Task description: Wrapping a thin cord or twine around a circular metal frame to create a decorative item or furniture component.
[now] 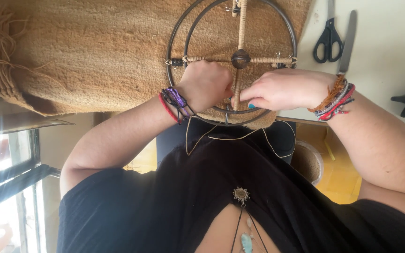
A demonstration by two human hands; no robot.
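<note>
At the upper centre of the frame I see the double metal ring (233, 61) lying on the tan woven mat (94, 51), its cross spokes bound in pale cord (243, 28); my left hand (206, 85) is closed round the lower spoke and my right hand (284, 89) pinches the thin cord beside it, so I judge each turn should sit tight against the last under steady tension. Lower right, under the bench (390, 51) edge, sits a round bowl (311, 161) of brownish stuff I cannot identify.

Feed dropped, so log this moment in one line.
left hand: on hoop spoke | right hand: pinching cord | scissors: on table, untouched
</note>
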